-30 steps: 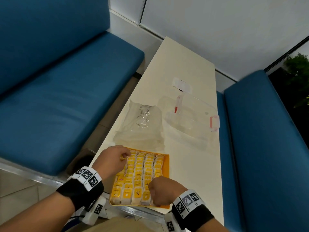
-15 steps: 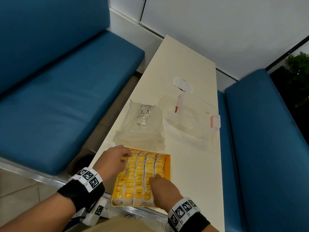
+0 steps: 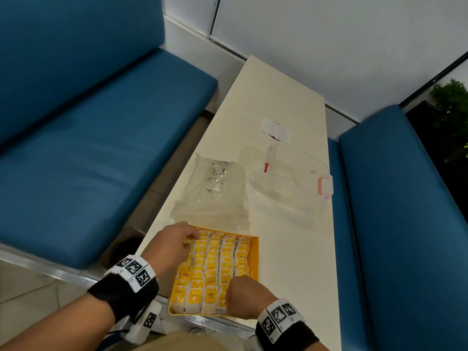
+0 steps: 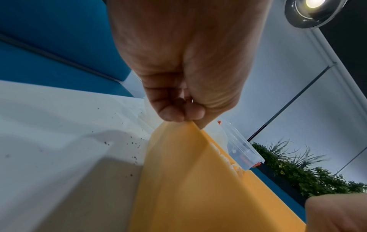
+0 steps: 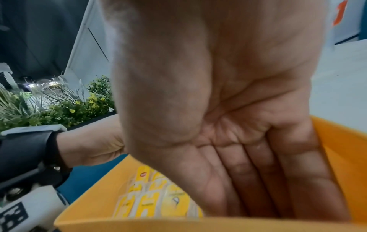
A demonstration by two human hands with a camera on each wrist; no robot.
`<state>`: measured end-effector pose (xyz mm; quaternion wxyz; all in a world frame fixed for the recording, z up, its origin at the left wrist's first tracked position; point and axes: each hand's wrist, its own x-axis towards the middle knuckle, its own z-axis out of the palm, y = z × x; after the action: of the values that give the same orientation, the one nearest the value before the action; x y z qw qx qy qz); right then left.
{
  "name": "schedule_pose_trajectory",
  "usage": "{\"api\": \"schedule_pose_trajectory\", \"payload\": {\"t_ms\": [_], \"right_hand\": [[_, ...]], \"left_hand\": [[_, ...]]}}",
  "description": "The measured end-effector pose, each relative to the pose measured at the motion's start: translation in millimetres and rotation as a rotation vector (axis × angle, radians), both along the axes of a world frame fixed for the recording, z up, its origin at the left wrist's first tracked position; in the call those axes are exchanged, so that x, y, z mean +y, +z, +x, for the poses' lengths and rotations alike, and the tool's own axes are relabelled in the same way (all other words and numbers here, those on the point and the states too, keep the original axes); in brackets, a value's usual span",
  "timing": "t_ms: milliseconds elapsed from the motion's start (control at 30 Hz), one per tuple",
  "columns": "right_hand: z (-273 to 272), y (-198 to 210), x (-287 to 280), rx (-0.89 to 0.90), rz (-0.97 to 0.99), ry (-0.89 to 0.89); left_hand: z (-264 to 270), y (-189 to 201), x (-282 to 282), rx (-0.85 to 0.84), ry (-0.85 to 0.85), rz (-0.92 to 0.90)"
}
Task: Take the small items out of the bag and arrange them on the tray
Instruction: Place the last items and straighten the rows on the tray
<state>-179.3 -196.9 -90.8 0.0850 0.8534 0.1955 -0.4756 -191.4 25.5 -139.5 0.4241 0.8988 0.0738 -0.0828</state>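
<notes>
An orange tray (image 3: 254, 252) lies at the near end of the table, filled with rows of yellow-tagged tea bags (image 3: 212, 262). My left hand (image 3: 192, 236) is at the tray's far left corner. In the left wrist view its fingertips (image 4: 182, 116) pinch the rim of the tray (image 4: 188, 180). My right hand (image 3: 233, 295) is over the near right rows. In the right wrist view its fingers (image 5: 268, 196) reach straight down onto the tea bags (image 5: 158, 202). The clear plastic bag (image 3: 215, 191) lies flat just beyond the tray.
A clear plastic box (image 3: 291, 183) with red latches sits right of the bag, and a white paper scrap (image 3: 274, 127) lies behind it. The narrow white table (image 3: 291, 262) runs between two blue benches (image 3: 88, 160). A plant (image 3: 453, 110) stands at far right.
My right hand stretched forward over the tea bags half a second ago and has drawn back toward the near rows. The left hand has stayed at the tray's far left corner.
</notes>
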Motion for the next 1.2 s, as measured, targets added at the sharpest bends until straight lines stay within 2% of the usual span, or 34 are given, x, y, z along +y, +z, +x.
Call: {"api": "schedule_pose_trajectory", "payload": {"t_ms": [100,200,267,367,433,733,867,933,1000,1067,1200], "right_hand": [[0.9,7.5,1.1,-0.049,0.05,-0.081],[10.9,24.6,-9.6,-0.358,0.182,-0.291],[16.6,30.5,-21.0,-0.52,0.22,-0.421],[16.8,20.5,-30.7,-0.498,0.238,-0.568],[16.0,11.8,-34.3,-0.506,0.253,-0.618],[24.9,13.4,-65.5,-0.565,0.339,-0.746],[25.9,20.3,-73.7,-0.563,0.336,-0.761],[33.4,24.6,-73.6,-0.629,0.372,-0.715],[51.6,28.1,-65.9,-0.695,0.446,-0.644],[78.1,28.8,-49.4,-0.694,0.521,-0.624],[130.8,22.8,2.9,-0.551,0.563,-0.595]], "left_hand": [[-3.5,4.9,1.7,-0.065,-0.02,-0.055],[-9.5,12.9,10.6,-0.17,0.11,-0.105],[-13.2,14.7,20.9,-0.127,0.222,-0.15],[-17.3,15.3,25.6,0.121,0.191,-0.299],[-16.7,15.9,19.5,0.194,0.16,-0.357],[5.1,18.2,-15.1,0.215,0.116,-0.381],[14.2,20.2,-24.5,0.205,0.093,-0.349],[17.0,21.9,-18.1,0.104,0.127,-0.253],[19.4,24.3,-2.6,-0.059,0.233,-0.133],[22.7,22.6,18.5,-0.152,0.293,-0.051],[41.9,1.9,49.0,0.033,0.155,0.077]]}}
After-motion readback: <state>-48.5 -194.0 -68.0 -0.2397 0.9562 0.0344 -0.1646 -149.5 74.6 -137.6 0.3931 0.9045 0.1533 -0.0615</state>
